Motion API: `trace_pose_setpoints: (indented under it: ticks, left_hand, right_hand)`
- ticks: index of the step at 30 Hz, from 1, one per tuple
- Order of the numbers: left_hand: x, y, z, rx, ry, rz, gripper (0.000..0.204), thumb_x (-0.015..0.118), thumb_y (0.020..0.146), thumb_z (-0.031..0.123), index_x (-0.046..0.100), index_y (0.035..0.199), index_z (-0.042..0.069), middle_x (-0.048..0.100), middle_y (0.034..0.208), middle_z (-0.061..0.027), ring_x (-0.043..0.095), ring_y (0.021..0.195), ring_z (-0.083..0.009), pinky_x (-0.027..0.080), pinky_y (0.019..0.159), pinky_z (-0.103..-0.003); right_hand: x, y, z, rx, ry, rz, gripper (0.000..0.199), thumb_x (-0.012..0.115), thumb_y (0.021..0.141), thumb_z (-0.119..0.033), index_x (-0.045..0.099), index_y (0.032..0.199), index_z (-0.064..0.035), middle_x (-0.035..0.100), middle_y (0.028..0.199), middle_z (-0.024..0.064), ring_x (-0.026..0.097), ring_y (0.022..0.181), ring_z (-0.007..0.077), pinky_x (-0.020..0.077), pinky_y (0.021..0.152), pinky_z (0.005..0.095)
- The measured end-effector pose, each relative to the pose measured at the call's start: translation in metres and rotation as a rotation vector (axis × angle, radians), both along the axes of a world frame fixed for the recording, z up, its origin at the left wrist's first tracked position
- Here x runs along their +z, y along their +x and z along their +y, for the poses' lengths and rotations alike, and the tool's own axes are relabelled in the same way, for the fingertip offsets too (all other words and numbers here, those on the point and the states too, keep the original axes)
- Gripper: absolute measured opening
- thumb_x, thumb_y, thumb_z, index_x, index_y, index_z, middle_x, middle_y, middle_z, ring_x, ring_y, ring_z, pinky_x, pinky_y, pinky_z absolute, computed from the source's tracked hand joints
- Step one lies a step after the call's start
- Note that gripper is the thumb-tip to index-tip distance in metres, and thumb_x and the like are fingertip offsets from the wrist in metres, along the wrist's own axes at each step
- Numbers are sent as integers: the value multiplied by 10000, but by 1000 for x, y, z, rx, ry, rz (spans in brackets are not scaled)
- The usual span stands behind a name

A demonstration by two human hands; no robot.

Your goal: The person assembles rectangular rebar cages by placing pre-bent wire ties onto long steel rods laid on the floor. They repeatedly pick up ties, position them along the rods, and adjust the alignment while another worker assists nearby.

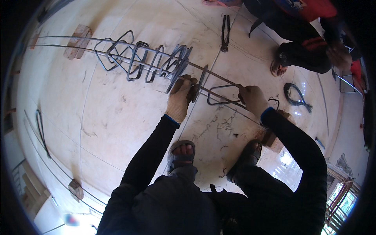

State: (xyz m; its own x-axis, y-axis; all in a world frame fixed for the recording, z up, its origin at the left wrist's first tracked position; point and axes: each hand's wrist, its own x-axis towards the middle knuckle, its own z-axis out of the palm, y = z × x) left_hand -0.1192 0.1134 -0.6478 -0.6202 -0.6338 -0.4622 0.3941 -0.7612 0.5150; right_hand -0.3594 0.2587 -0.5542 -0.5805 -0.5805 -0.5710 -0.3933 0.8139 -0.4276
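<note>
Two long steel rebar rods point(219, 75) run side by side across the middle, with several bent rebar stirrups point(138, 64) hung around them, bunched left of my left hand. My left hand point(179, 101), in a tan work glove, has its fingers closed around a stirrup point(202, 80) at the rods. Toward the rods' right end, my right hand point(253, 100), also gloved, is closed on the upper rod. A triangular-looking stirrup point(219, 96) lies between the hands. The fingertips of both hands are partly hidden.
A brick point(77, 42) props the rods' left end; blocks point(279, 135) sit at the right. Pincers point(225, 33) and a tie-wire coil point(297, 94) lie on the pale floor. Another person's foot point(279, 68) is at upper right. More rods point(58, 160) rest at lower left.
</note>
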Motion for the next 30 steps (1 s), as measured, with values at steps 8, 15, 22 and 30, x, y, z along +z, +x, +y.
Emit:
trace_pose_setpoints:
  ticks: [8,15,22,30]
  left_hand:
    - [3,-1,3,-31,-175,-42,294,605,1098,225,629,1337,54,713,1174,-70,685,964,-169,542,794,-283]
    - [61,26,31,127,-275,-824,486,746,980,342,633,1327,20,695,1199,-115,631,1095,-219,494,967,-379]
    - [94,21,-52,153,-1395,-1291,553,848,843,388,682,1264,70,703,1215,-144,659,1114,-315,516,968,-429]
    - [83,9,-75,-202,-1432,-1305,324,755,913,317,753,1190,148,771,1067,-85,718,988,-314,541,866,-466]
  right_hand:
    - [15,-9,-76,516,181,336,466,566,1028,-405,740,914,12,725,801,202,716,754,385,558,736,507]
    - [8,26,-96,476,-295,642,298,694,960,-347,745,991,-55,716,897,185,703,872,398,554,793,504]
    - [16,64,-120,529,-586,546,242,787,891,-260,748,1039,-72,723,1035,145,676,1015,360,541,878,456]
    - [-1,73,-143,593,-426,521,197,741,918,-243,724,947,-49,715,977,175,678,933,397,534,838,503]
